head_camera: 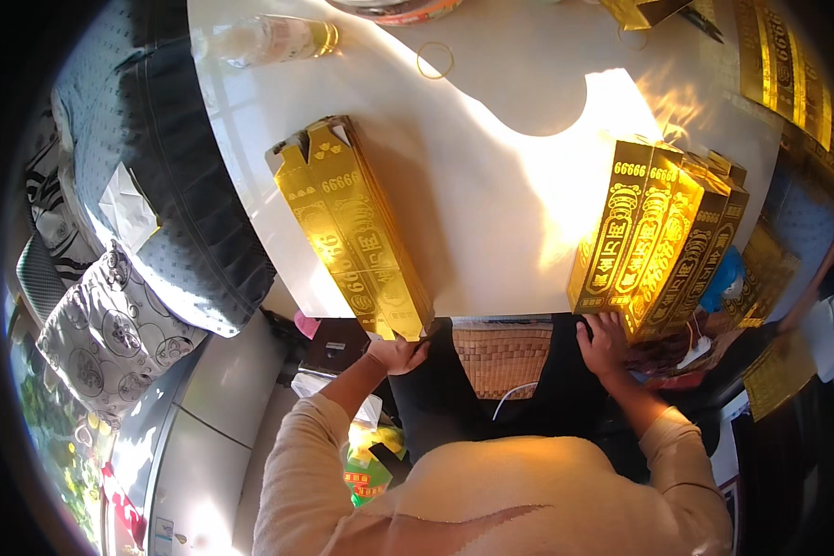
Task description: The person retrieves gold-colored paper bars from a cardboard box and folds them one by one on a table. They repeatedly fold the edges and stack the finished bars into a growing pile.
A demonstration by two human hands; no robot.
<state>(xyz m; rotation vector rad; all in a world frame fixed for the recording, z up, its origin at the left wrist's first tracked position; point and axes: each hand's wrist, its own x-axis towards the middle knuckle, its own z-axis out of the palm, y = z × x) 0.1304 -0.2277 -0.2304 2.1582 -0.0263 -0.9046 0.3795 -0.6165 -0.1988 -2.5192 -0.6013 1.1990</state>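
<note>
A stack of flattened gold foil cartons (351,222) lies tilted on the white table (486,236), its near end jutting past the front edge. My left hand (397,354) grips that near end, with the fingers curled and partly hidden beneath it. To the right stands a row of folded gold foil boxes (639,229), side by side and bearing printed writing. At the table edge, my right hand (604,342) rests its fingertips against the near end of these boxes, thumb apart and nothing in its grasp.
A clear plastic bottle (271,40) lies at the far left, and a rubber band (435,60) near the back. More gold foil sheets (782,69) are at the right. Left of the table is a cushioned seat (174,174) with a patterned pillow (121,330). Strong sunlight glares across the tabletop.
</note>
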